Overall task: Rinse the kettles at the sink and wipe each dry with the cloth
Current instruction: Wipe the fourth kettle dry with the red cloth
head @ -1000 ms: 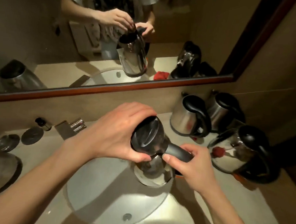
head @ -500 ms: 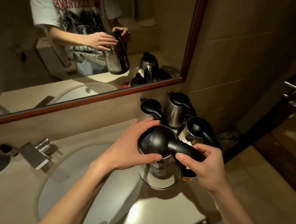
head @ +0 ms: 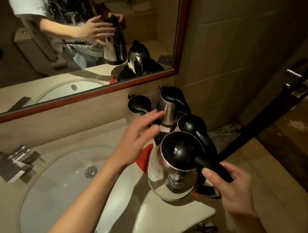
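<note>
My right hand [head: 233,189] grips the black handle of a steel kettle [head: 173,171] with a black lid, held upright over the counter's right end. My left hand [head: 137,135] hovers just left of that kettle with its fingers spread, holding nothing. Under it a red cloth [head: 144,159] lies on the counter, partly hidden by the hand and the kettle. Three more steel kettles with black lids stand behind: one at the left [head: 138,104], one at the back [head: 170,103], one nearer [head: 192,126].
The white round sink [head: 69,183] with its drain [head: 91,171] fills the lower left, and a chrome tap [head: 15,163] sits at its left. A framed mirror [head: 179,46] runs along the wall. The counter edge [head: 197,214] drops off at the right, near a dark door.
My left hand has come off the kettle's lid and spread open. The kettle has moved right, from over the sink to the counter end by the other kettles, and the view has swung right.
</note>
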A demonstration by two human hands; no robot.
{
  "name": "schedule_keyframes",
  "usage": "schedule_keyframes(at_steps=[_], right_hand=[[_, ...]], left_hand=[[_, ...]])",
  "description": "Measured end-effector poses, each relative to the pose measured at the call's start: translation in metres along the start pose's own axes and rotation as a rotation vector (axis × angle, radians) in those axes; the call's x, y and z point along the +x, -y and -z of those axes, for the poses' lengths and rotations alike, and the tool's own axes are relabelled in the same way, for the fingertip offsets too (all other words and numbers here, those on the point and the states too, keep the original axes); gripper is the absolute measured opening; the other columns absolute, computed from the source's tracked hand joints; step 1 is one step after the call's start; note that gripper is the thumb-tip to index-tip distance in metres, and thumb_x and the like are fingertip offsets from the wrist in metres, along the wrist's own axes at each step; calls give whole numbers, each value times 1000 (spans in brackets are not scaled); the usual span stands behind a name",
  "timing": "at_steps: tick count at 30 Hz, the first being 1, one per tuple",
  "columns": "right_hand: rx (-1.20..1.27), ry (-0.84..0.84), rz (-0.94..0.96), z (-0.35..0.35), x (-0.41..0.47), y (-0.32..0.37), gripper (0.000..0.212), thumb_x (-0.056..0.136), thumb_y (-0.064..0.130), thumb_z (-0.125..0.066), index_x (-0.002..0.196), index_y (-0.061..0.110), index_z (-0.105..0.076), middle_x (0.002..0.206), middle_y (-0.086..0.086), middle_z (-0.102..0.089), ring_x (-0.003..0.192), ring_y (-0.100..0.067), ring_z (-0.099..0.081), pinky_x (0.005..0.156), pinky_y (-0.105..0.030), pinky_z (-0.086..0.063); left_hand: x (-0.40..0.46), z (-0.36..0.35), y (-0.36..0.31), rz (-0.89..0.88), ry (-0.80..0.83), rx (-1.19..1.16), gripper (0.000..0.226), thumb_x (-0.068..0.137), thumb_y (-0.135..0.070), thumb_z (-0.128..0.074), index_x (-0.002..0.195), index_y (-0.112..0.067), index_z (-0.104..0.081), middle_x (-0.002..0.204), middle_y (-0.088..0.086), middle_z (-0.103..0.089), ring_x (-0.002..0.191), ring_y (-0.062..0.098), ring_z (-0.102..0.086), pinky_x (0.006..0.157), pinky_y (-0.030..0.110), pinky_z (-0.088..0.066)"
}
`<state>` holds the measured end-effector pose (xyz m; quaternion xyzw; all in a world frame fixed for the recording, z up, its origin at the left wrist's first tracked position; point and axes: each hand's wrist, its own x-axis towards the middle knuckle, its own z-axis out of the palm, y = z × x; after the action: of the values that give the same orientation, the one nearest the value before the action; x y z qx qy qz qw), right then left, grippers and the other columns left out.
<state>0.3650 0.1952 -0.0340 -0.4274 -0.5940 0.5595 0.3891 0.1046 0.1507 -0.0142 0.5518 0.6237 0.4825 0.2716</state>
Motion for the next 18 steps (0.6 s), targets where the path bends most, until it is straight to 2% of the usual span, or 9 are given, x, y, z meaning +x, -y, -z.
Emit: schedule_keyframes(at_steps=[2,4,6,8,10,12,14,16,18], right_hand=[[6,-22,-48,10,0,-3,29,81,7,-85,62,7,-64,44,3,-51,40,-3,-47,43,-13,-38],[-7,-9,-73,17,-1,3,36,68,36,-85,62,8,-64,46,0,-44,41,-12,-41,42,-21,-32],[18,-27,-117,23,-1,11,43,56,48,-84,57,12,-61,48,-5,-39,42,-16,-37,44,-28,-24],[80,-38,-154,28,0,17,36,62,36,-83,50,18,-54,49,-3,-35,41,-15,-34,45,-31,-21],[113,-41,-157,33,0,21,35,73,19,-73,49,16,-47,49,0,-33,42,-13,-32,45,-26,-25],[124,-51,-122,36,-1,21,32,81,14,-59,55,8,-42,49,-1,-33,42,-14,-34,49,-30,-23],[127,-70,-62,38,-1,22,38,86,8,-57,50,12,-47,45,0,-36,38,-13,-36,50,-34,-20],[98,-46,-13,40,0,23,40,86,2,-56,48,15,-54,42,0,-38,35,-14,-37,46,-33,-20],[99,-27,7,43,2,23,30,83,9,-50,54,8,-57,40,-1,-37,33,-16,-36,42,-27,-23]], left_hand=[[-7,-4,34,93,-306,-103,42,96,-41,-48,129,-20,-64,128,-11,-65,124,-2,-54,99,12,-41],[-16,-16,74,229,-436,-34,30,98,-25,-51,121,-16,-68,115,-10,-69,110,-2,-61,97,22,-48],[-23,-32,115,316,-390,128,27,95,-18,-58,120,-14,-68,114,-3,-69,106,8,-62,99,37,-49],[-28,-52,148,346,-244,296,33,90,-15,-63,123,-13,-66,119,5,-67,110,22,-60,99,39,-47],[-29,-70,173,354,-77,457,47,88,-27,-62,133,-16,-59,129,8,-62,116,31,-55,99,39,-43],[-30,-85,190,360,35,595,63,89,-39,-59,147,-21,-45,144,6,-51,126,32,-47,106,42,-37],[-30,-93,202,358,71,660,68,92,-43,-57,153,-24,-33,154,3,-38,132,30,-39,110,42,-31],[-31,-98,204,325,63,730,65,93,-41,-55,152,-24,-33,152,2,-38,129,28,-40,106,41,-31],[-31,-100,205,306,58,787,55,94,-36,-53,146,-24,-40,145,2,-46,121,28,-45,98,40,-34]])
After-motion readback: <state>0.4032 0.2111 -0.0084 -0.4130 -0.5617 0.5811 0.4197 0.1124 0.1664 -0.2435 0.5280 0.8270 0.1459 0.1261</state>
